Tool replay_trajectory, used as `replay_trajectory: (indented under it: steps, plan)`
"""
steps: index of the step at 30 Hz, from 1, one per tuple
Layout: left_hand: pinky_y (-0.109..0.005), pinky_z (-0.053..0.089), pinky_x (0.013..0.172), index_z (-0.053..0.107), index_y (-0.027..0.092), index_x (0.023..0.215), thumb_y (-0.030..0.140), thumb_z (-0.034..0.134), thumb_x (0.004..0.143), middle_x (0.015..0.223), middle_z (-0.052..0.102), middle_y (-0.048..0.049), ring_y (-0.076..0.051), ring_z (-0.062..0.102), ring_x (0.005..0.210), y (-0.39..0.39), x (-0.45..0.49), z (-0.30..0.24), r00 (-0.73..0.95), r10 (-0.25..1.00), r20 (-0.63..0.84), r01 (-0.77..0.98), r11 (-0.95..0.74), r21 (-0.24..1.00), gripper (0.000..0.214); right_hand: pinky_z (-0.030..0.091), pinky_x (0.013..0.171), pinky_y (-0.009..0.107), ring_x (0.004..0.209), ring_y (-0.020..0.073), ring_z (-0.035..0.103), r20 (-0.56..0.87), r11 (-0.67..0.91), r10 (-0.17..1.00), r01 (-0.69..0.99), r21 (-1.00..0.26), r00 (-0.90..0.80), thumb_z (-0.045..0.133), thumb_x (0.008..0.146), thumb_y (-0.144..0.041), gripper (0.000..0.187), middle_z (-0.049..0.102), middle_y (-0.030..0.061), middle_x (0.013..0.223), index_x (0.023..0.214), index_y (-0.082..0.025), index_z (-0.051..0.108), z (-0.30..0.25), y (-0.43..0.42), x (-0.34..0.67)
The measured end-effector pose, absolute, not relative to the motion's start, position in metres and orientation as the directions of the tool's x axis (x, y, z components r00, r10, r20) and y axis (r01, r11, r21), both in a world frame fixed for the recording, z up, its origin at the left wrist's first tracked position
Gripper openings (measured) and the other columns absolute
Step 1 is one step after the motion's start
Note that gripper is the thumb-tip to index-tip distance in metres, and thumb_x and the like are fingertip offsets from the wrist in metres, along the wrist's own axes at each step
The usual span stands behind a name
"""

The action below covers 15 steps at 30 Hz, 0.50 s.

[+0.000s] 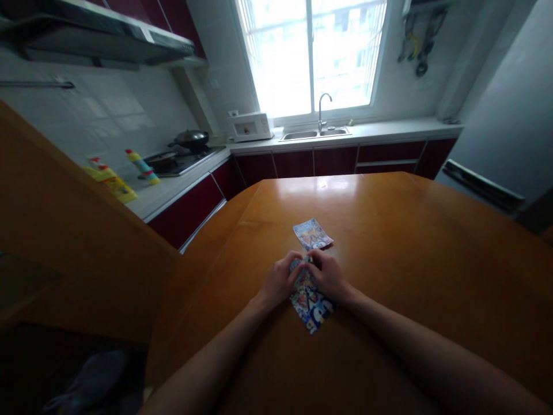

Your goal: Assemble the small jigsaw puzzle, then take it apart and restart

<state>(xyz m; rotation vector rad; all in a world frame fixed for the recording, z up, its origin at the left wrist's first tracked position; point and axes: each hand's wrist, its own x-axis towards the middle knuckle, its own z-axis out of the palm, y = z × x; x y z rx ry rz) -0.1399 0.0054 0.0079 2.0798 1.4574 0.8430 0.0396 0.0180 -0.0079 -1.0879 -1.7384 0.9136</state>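
A colourful sheet printed with cartoon figures (311, 308) lies on the wooden table (389, 248) in front of me; its busy surface is too small to tell whether it is one piece or several joined. My left hand (283, 278) rests on its upper left side, fingers curled in and closed at the far edge. From the right, my right hand (327, 275) meets it there, thumb and fingers pinched close to the left fingertips. What lies between the fingertips is mostly hidden. Just beyond the hands is a second printed picture card (313, 233), flat with slightly lifted corners.
Past the table are a counter with a sink (302, 135), a faucet (320, 112) and a white microwave (250, 127). At left stand a stove with a wok (192, 140) and cleaning bottles (114, 183). A wooden panel (86, 219) rises near left; a grey fridge (505, 109) is at right.
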Motion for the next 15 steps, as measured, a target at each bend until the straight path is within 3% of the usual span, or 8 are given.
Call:
replay_trajectory:
  steps: [3,6,10,15]
  plan:
    - [-0.026,0.050,0.076,0.062,0.023,0.106,0.040,0.045,0.102,0.092,0.071,-0.0021,-0.018,0.066,0.082,0.0067,-0.1399,0.0068,0.220,0.938,0.269,0.597,-0.347,0.723,0.024,0.044,0.064,0.025,0.067,0.0157,0.061,0.277,0.340,0.926,0.248,-0.907,-0.257,0.052,0.089,-0.016,0.013,0.066,0.0000,0.077,0.094,-0.018,0.064,-0.0092,0.0198,0.0397]
    - [-0.026,0.050,0.074,0.064,0.021,0.100,0.037,0.044,0.102,0.087,0.070,-0.0027,-0.018,0.065,0.078,0.0080,-0.1400,0.0063,0.203,0.930,0.305,0.574,-0.366,0.733,0.026,0.045,0.067,0.027,0.071,0.0174,0.063,0.282,0.354,0.925,0.306,-0.884,-0.255,0.050,0.089,-0.016,0.016,0.068,0.0019,0.080,0.095,-0.018,0.065,-0.0078,0.0206,0.0387]
    - [-0.030,0.052,0.088,0.068,0.019,0.107,0.027,0.046,0.100,0.102,0.072,-0.0077,-0.020,0.067,0.096,0.0080,-0.1394,0.0078,0.277,0.899,0.338,0.525,-0.437,0.730,0.025,0.047,0.073,0.029,0.080,0.0204,0.066,0.276,0.340,0.937,0.372,-0.864,-0.214,0.052,0.086,-0.013,0.022,0.072,0.0050,0.087,0.101,-0.018,0.067,-0.0045,0.0223,0.0368]
    - [-0.035,0.052,0.098,0.071,0.018,0.118,0.021,0.058,0.092,0.114,0.073,-0.0099,-0.023,0.067,0.107,0.0084,-0.1404,0.0081,0.292,0.901,0.320,0.526,-0.431,0.734,0.029,0.049,0.074,0.028,0.078,0.0176,0.066,0.257,0.324,0.938,0.326,-0.888,-0.232,0.052,0.080,-0.005,0.039,0.073,0.0063,0.094,0.115,-0.016,0.063,-0.0048,0.0233,0.0360]
